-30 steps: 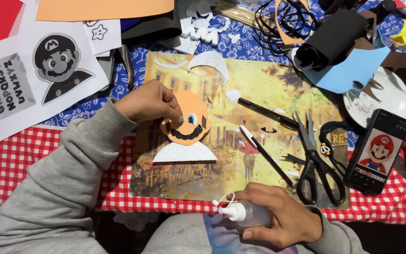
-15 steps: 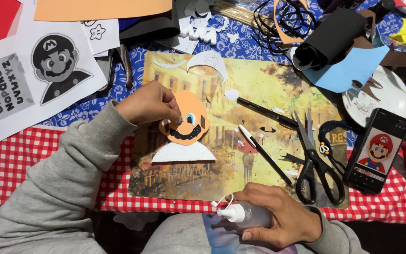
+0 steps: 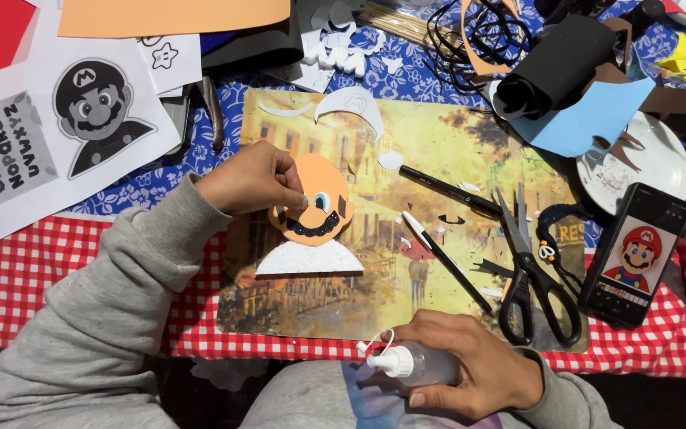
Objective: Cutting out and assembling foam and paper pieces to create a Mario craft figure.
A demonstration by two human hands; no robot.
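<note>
Left hand (image 3: 252, 176) covers the left edge of the orange foam face (image 3: 312, 200) — grip pinching it on the placemat (image 3: 454, 262). Blue eyes, black moustache. Right hand (image 3: 470, 369) wraps the glue bottle (image 3: 416, 363), body mostly hidden.

left hand (image 3: 252, 176): grey-sleeved arm reaching in from lower left, fingers (image 3: 294, 184) bunched, tips pinched together, pointing right | right hand (image 3: 470, 367): low, knuckles up, fingers curled closed, wrist in grey cuff
</note>
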